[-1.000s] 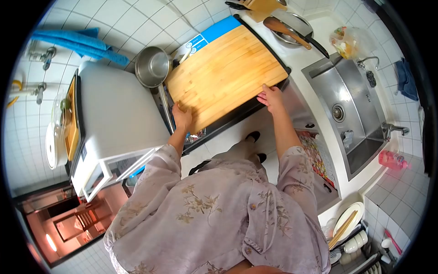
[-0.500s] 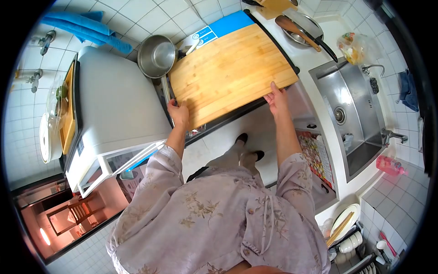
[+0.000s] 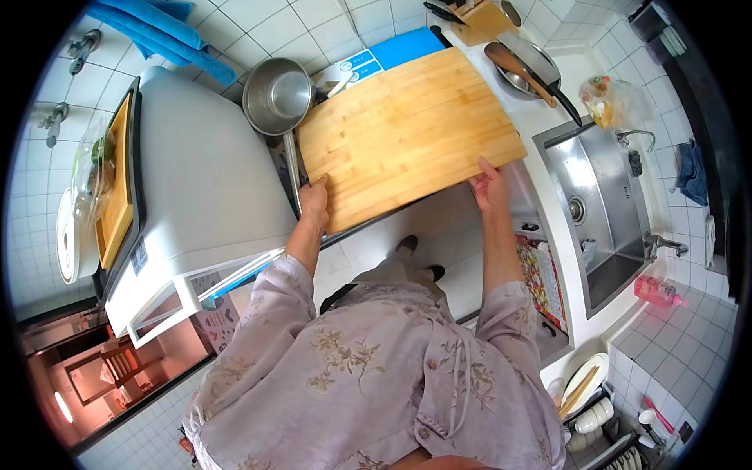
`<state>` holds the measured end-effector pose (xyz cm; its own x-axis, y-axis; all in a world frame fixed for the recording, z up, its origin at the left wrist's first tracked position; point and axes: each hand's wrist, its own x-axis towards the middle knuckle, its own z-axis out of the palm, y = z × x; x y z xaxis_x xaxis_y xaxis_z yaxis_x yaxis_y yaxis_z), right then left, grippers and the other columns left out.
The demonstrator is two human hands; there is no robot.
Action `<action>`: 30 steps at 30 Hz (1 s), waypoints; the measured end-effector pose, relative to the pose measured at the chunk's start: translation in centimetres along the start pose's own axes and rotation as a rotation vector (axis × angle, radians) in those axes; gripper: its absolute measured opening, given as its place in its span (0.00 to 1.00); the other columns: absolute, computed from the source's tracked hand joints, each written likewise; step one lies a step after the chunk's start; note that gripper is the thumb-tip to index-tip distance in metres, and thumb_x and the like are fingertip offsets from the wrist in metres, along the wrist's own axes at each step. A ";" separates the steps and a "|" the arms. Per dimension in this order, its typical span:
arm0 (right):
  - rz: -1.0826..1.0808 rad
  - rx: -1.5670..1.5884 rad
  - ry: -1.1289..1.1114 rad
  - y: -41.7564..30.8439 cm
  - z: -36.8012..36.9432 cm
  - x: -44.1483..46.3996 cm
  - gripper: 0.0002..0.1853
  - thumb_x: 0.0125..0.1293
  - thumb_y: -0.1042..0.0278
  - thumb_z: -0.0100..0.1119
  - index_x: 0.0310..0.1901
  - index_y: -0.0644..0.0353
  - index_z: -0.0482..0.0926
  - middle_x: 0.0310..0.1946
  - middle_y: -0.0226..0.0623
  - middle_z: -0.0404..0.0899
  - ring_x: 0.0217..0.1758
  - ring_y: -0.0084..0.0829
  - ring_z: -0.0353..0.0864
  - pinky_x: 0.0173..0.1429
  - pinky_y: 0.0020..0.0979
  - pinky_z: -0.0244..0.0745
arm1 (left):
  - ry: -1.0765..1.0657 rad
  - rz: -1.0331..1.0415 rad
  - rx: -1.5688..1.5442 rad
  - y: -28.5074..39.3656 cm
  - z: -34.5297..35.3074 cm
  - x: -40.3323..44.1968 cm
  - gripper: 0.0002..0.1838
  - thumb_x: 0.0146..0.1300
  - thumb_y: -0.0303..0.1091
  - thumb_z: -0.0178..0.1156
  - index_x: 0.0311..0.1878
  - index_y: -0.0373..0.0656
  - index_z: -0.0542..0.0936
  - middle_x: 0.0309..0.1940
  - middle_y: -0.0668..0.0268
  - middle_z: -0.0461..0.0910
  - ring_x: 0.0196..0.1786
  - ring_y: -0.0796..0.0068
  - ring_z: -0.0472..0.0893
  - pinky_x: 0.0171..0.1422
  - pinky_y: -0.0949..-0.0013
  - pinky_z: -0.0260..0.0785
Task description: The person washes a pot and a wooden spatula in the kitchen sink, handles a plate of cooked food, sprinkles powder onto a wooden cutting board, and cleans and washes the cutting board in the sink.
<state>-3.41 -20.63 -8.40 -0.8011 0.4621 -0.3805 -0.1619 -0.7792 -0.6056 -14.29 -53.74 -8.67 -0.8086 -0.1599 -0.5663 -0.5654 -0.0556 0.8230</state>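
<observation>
And here's the wooden board (image 3: 415,133), blocking all view of whatever lies beneath it! The right hand (image 3: 492,188) has fingers partly lost under the near edge, and the left hand's (image 3: 314,203) fingertips are hard to make out too. Beyond both hands, a blue-and-white panel (image 3: 407,48) disappears behind the board, its print too small to read. Past the right hand, the plastic bag (image 3: 611,102) shows only a blur of colours! Beyond the left, a blue towel (image 3: 160,31) runs off the top edge.
</observation>
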 end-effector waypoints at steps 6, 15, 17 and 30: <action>-0.079 -0.022 -0.009 -2.5 -0.5 -2.3 0.16 0.56 0.80 0.52 0.47 0.55 0.69 0.43 0.31 0.75 0.42 0.29 0.77 0.39 0.30 0.75 | -0.071 -0.111 -0.090 -0.7 0.8 -1.8 0.20 0.59 0.32 0.54 0.50 0.29 0.66 0.45 0.56 0.73 0.44 0.65 0.74 0.48 0.66 0.66; -0.142 0.010 0.028 -3.4 -3.8 -5.6 0.16 0.56 0.80 0.53 0.46 0.55 0.71 0.39 0.27 0.77 0.39 0.23 0.77 0.32 0.22 0.72 | -0.120 -0.182 -0.126 1.4 1.7 -5.8 0.20 0.60 0.36 0.53 0.51 0.32 0.66 0.47 0.54 0.72 0.49 0.61 0.73 0.50 0.58 0.68; -0.141 0.055 0.037 -3.4 -4.8 -6.4 0.16 0.56 0.80 0.52 0.47 0.56 0.71 0.40 0.28 0.77 0.41 0.24 0.77 0.35 0.23 0.74 | -0.224 -0.226 -0.175 1.7 1.7 -6.4 0.20 0.60 0.36 0.53 0.51 0.32 0.67 0.48 0.54 0.72 0.50 0.61 0.73 0.53 0.59 0.66; -0.242 0.245 0.094 -6.4 -12.5 -14.6 0.18 0.57 0.78 0.51 0.52 0.62 0.67 0.50 0.34 0.72 0.50 0.30 0.74 0.51 0.30 0.71 | -0.884 -0.387 -0.346 -0.9 1.7 -13.6 0.28 0.53 0.33 0.56 0.57 0.36 0.64 0.51 0.54 0.71 0.53 0.57 0.72 0.57 0.57 0.64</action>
<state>16.53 -17.11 -7.71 -0.6678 0.6738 -0.3163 -0.4827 -0.7155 -0.5050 -3.07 -49.81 -1.78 -0.4913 0.7049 -0.5116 -0.8479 -0.2530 0.4658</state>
